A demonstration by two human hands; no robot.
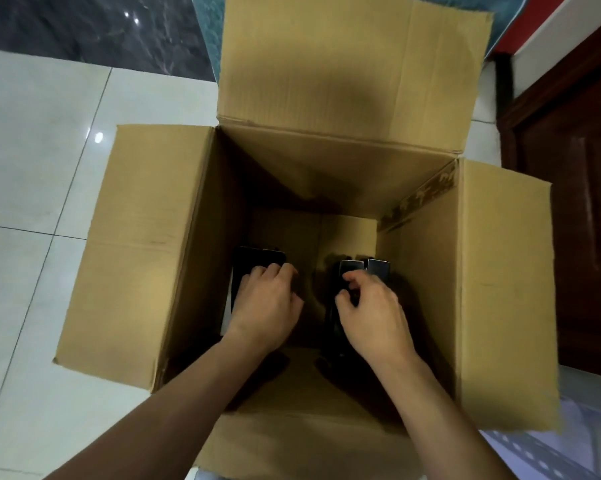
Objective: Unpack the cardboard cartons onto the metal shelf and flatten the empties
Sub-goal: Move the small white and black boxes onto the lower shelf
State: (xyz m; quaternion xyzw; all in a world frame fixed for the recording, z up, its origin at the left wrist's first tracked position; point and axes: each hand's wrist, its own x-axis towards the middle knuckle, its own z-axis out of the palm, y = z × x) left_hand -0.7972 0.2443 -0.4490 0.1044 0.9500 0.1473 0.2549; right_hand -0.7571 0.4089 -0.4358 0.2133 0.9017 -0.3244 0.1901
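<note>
Cardboard carton [146, 244] sits open on the tile floor [32, 168], with the last stuff way down at the bottom: black boxes [254, 259] by its left wall under the left hand [267, 306], dark packs [377, 266] by the right wall under the right hand [371, 313]. Both hands' fingers curl over the tops, gripping. They seem to stand on end, so straight up between the tall walls looks like the way out.

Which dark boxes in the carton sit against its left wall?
The black box gripped by the left hand; the grey-topped pair at the right hand stands rightward.
</note>
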